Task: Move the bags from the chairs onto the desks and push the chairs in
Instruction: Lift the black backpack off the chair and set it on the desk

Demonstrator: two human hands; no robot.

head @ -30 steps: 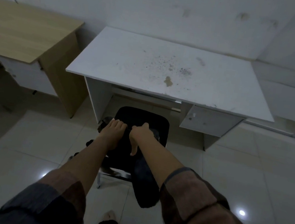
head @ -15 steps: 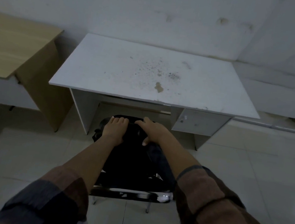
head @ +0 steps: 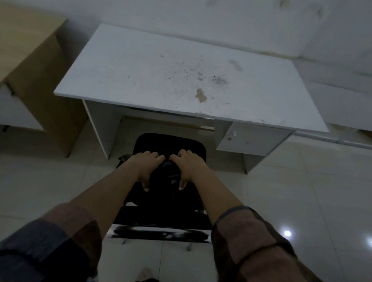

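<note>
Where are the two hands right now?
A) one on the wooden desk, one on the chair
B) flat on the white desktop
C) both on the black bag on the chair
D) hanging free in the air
C: the left hand and right hand both grip the top of the black bag sitting on the chair; the white desk is untouched.

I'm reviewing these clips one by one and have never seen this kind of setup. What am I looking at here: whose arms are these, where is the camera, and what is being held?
No machine is involved. A person wears a wide-angle camera on the head, looking forward and down, so the two arms reaching in from the bottom are their own. The left hand and right hand both grip a dark bag that sits on a black chair. The chair stands on the tiled floor in front of a white desk, not yet pushed under it. The desk top carries only stains and specks. A wooden desk stands to the left. The light is dim, so the bag's details are hard to make out.
</note>
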